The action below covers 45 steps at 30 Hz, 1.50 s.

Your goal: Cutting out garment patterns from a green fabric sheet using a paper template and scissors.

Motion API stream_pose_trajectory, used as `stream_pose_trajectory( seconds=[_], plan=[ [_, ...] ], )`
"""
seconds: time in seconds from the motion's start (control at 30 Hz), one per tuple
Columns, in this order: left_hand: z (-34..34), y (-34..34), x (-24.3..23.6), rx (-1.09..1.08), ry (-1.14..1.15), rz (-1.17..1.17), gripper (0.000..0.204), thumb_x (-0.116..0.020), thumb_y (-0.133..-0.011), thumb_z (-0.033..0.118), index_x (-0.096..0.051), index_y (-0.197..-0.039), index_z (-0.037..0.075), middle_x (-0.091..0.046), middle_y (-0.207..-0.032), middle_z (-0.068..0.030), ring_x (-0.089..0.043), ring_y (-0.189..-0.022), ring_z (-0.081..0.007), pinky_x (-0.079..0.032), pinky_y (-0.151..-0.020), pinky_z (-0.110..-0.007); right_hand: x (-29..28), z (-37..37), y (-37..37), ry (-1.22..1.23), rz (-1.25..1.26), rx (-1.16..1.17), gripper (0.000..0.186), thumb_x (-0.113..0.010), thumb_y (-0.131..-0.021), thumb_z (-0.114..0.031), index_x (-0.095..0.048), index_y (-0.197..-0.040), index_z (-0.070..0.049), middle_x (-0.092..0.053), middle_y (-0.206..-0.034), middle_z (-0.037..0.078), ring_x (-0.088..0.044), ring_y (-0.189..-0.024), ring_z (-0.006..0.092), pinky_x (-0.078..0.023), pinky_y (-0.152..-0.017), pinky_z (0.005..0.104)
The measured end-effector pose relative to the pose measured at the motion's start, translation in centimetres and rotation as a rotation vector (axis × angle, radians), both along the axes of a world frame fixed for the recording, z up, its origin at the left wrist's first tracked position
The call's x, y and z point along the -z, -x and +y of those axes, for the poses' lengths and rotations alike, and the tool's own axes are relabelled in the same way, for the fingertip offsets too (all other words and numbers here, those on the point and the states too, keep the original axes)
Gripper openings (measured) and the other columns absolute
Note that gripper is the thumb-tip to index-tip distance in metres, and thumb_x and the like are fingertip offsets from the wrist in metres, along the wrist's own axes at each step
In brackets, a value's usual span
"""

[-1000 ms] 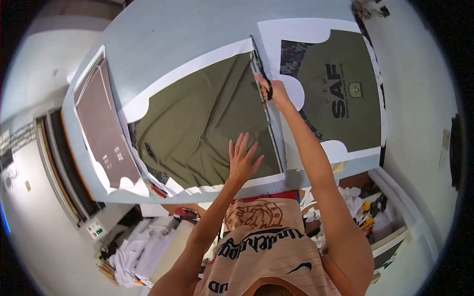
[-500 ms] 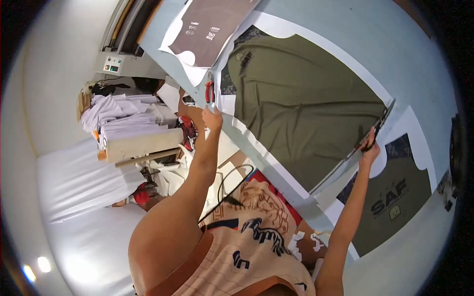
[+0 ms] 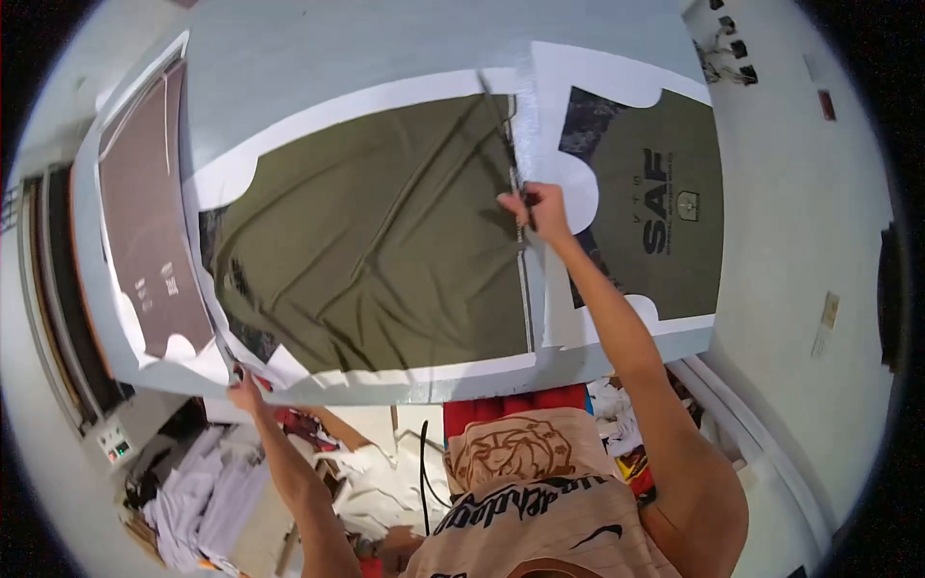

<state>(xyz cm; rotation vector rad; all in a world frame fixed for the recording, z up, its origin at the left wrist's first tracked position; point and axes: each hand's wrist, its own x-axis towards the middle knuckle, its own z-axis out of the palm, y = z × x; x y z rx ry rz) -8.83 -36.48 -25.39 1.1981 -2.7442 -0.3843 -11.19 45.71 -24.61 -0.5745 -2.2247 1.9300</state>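
Observation:
A large olive-green fabric panel with white borders and dark patterned corners lies on the table, its surface creased in long folds. My right hand is closed round the handles of long-bladed scissors, whose blades point away from me along the panel's right edge. At the table's near left edge, my left hand appears to pinch the panel's white corner. Right beside its fingers lie red-handled pliers, partly hidden.
A brown printed panel lies at the left, and another olive panel with black print at the right. Below the table's front edge are white fabric stacks and loose scraps. A machine with a control box stands left.
The view has turned and shifted, so the table now runs across it. My right hand still holds the scissors at the panel's right edge; the left stays at the near left corner.

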Motion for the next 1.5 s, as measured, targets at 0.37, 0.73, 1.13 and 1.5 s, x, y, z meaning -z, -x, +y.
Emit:
stream_pose_trajectory(
  seconds=[0.37, 0.73, 1.13, 1.5],
  plan=[
    [10.3, -1.2, -12.8, 0.224, 0.123, 0.164, 0.04, -0.07, -0.097, 0.032, -0.074, -0.107, -0.007, -0.076, -0.099, -0.0226, -0.067, -0.078, -0.0339, -0.053, -0.077, -0.048, -0.2, -2.7, -0.3, -0.149, 0.122, -0.096, 0.058, -0.096, -0.077, -0.033, -0.05, -0.061, -0.001, -0.037, -0.054, -0.003, -0.032, -0.057, 0.0062, -0.029, -0.05, 0.0294],
    [72.1, 6.5, -23.6, 1.359, -0.902, -0.053, 0.028, -0.072, -0.097, 0.015, -0.073, -0.119, -0.002, -0.076, -0.102, -0.0156, -0.071, -0.091, -0.018, -0.055, -0.082, -0.033, -5.1, -5.1, 0.2, 0.405, 0.238, 0.392, 0.063, -0.093, -0.076, -0.048, -0.052, -0.058, -0.004, -0.039, -0.05, 0.005, -0.039, -0.05, 0.0154, -0.04, -0.051, 0.0338],
    [83.6, 2.9, -5.7, 1.836, -0.199, 0.123, 0.032, -0.076, -0.089, 0.028, -0.075, -0.116, 0.01, -0.059, -0.108, -0.0085, -0.057, -0.103, -0.0304, -0.045, -0.084, -0.045, -2.1, -5.1, 1.6, -0.2, 0.243, 0.078, 0.062, -0.092, -0.072, -0.053, -0.057, -0.057, -0.004, -0.052, -0.051, 0.01, -0.051, -0.046, 0.0277, -0.043, -0.05, 0.0368],
    [73.3, -1.1, -18.9, 1.524, -0.557, 0.437, 0.044, -0.08, -0.085, 0.003, -0.07, -0.128, 0.003, -0.06, -0.137, -0.0195, -0.057, -0.124, -0.0386, -0.048, -0.103, -0.046, -0.5, -5.4, 0.4, -0.334, 0.21, 0.283, 0.067, -0.09, -0.075, -0.056, -0.055, -0.06, -0.001, -0.05, -0.053, 0.005, -0.046, -0.05, 0.02, -0.041, -0.053, 0.0368]
  ],
)
